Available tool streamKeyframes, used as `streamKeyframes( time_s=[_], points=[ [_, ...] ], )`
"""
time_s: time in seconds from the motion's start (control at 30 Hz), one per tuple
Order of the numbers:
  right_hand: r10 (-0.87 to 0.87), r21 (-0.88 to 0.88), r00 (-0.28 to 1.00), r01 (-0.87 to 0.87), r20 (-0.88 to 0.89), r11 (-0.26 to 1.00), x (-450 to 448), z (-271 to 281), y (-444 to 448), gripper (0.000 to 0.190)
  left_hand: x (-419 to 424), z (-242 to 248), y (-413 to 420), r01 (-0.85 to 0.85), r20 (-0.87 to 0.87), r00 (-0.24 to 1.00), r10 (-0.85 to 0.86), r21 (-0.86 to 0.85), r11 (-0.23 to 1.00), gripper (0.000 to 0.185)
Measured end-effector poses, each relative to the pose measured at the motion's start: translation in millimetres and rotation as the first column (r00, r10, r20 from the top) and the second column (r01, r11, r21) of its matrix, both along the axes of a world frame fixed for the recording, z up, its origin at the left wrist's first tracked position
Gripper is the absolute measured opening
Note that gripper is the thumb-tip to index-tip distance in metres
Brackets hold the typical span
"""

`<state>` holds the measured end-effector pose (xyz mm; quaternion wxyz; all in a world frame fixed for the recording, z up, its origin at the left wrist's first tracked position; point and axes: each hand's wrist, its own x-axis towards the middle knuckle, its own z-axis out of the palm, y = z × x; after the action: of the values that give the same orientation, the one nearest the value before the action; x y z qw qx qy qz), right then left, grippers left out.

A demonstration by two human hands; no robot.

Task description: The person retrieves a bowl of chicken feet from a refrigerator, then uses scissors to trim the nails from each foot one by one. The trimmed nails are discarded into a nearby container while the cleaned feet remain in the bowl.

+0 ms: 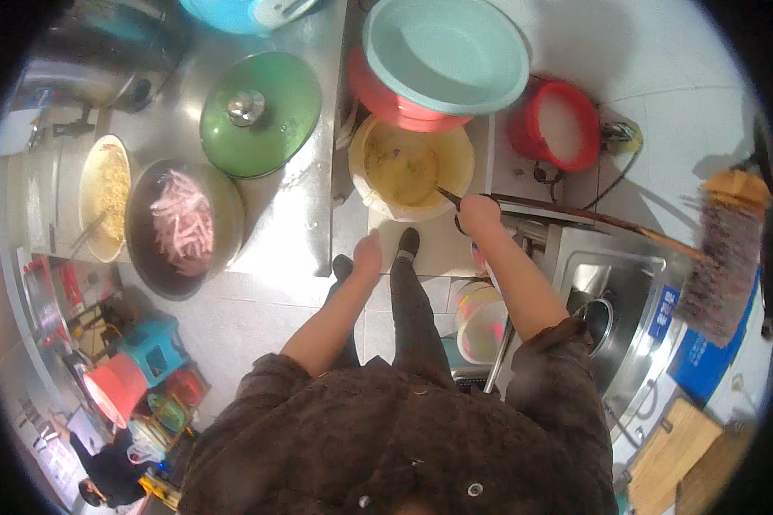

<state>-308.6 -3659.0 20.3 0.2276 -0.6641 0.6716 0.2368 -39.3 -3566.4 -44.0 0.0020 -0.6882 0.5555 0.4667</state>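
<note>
My right hand [480, 215] is closed on a pair of scissors [449, 196], whose blades point left over the rim of a pale bucket [359, 158]. Yellowish liquid with small bits in it [402, 164] shows inside the bucket. My left hand [368, 254] hangs just below the bucket on the near side, over the floor beside the steel counter; whether its fingers are apart or closed does not show. To the left, a deep metal pot [232, 215] holds pale pink strips of meat [181, 222].
A green glass lid [261, 116] lies on the steel counter [296, 212], near a bowl of yellow food [113, 199]. Stacked basins [448, 58] overhang the bucket's far side. A red bucket [563, 125], a broom [725, 264] and a steel sink [618, 283] are right. Another person [113, 473] is lower left.
</note>
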Motion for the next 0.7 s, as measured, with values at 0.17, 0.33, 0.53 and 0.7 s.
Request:
streamKeyframes(
  time_s=[0.17,0.33,0.53,0.7],
  points=[
    [0.179,0.073,0.983,-0.176,-0.038,0.982,-9,-37,-37,0.017,-42,-40,-66,-0.798,-0.104,0.303,0.947,0.515,0.312,0.082],
    [0.2,0.12,0.98,-0.196,-0.023,0.973,-15,-64,-47,0.017,-47,-70,-98,-0.775,-0.303,0.031,0.952,0.594,0.215,0.091],
    [0.164,0.187,0.985,-0.172,0.058,0.967,-17,-66,-45,0.02,-60,-73,-104,-0.773,-0.557,-0.066,0.828,0.553,0.311,0.083],
    [0.171,0.265,0.975,-0.204,0.142,0.943,-7,-65,-48,0.023,-45,-115,-126,-0.756,-0.626,-0.059,0.777,0.537,0.375,0.08]
  ],
)
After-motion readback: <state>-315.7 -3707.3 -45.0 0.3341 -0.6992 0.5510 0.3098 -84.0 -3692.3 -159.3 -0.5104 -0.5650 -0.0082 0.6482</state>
